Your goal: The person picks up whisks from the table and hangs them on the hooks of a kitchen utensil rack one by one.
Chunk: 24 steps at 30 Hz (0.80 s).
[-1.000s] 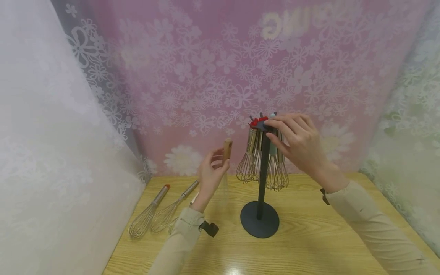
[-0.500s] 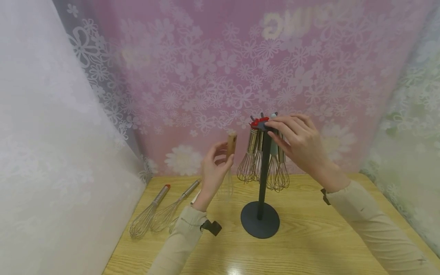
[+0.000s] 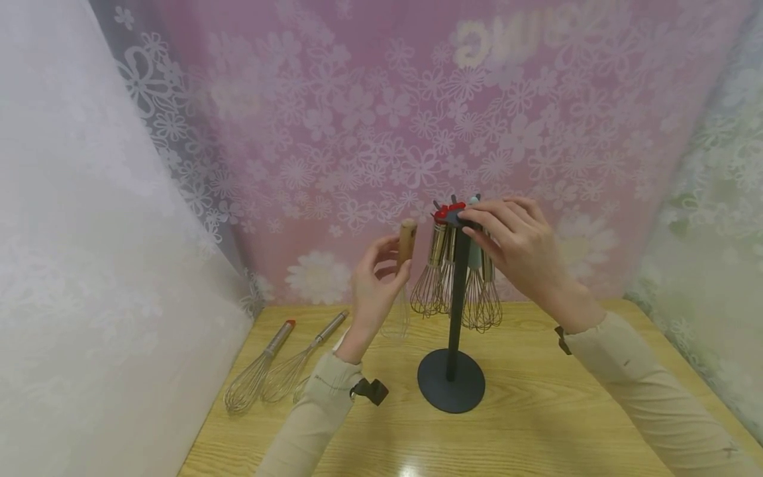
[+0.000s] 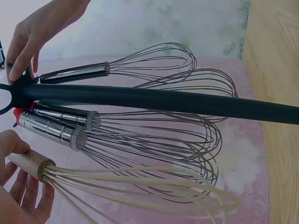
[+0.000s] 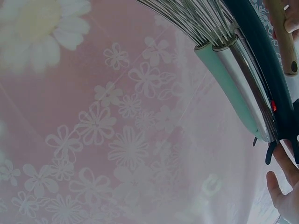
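Note:
My left hand grips a whisk by its wooden handle, upright just left of the black stand. In the left wrist view, the pale loops of this whisk spread beside the hanging ones. My right hand holds the stand's hooked top, thumb and fingers around its near right side. Several metal whisks hang from the hooks, some with red ends. A mint-handled whisk hangs there too, best seen in the right wrist view. Part of the hooked top is hidden behind my right fingers.
On the wooden table, a red-ended whisk and a metal whisk lie at the left. Something wiry beside them is mostly covered by my left forearm. Flowered pink cloth hangs behind the table.
My left hand has moved right and slightly up with the wooden-handled whisk, closer to the stand. My right hand stays at the stand's top.

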{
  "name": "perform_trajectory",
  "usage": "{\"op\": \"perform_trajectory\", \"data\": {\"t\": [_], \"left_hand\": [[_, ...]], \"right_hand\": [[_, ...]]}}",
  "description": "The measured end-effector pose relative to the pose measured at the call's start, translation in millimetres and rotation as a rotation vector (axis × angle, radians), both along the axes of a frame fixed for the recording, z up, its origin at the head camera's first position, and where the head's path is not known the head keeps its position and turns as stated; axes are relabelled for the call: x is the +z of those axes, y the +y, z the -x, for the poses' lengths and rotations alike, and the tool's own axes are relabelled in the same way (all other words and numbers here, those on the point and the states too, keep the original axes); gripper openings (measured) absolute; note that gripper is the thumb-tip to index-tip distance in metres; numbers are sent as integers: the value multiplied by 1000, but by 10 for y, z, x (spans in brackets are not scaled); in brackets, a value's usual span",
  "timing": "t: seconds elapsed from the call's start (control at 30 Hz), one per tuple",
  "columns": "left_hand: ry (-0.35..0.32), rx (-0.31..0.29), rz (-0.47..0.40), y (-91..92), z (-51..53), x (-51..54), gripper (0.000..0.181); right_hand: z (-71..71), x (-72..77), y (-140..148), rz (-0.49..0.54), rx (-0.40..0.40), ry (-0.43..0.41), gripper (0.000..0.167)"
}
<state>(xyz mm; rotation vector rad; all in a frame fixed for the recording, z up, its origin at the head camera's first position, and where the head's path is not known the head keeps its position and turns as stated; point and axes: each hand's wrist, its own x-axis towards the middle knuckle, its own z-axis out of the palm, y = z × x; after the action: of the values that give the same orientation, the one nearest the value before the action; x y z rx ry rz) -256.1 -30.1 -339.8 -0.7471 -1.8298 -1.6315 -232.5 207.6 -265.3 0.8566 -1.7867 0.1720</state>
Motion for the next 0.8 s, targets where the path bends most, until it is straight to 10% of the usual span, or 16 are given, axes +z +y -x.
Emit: {"op": "perform_trajectory", "data": {"t": [0.8], "left_hand": [[89, -17, -8, 92, -15, 218, 41]], "right_hand": [[12, -8, -48, 65, 51, 22, 33]]}}
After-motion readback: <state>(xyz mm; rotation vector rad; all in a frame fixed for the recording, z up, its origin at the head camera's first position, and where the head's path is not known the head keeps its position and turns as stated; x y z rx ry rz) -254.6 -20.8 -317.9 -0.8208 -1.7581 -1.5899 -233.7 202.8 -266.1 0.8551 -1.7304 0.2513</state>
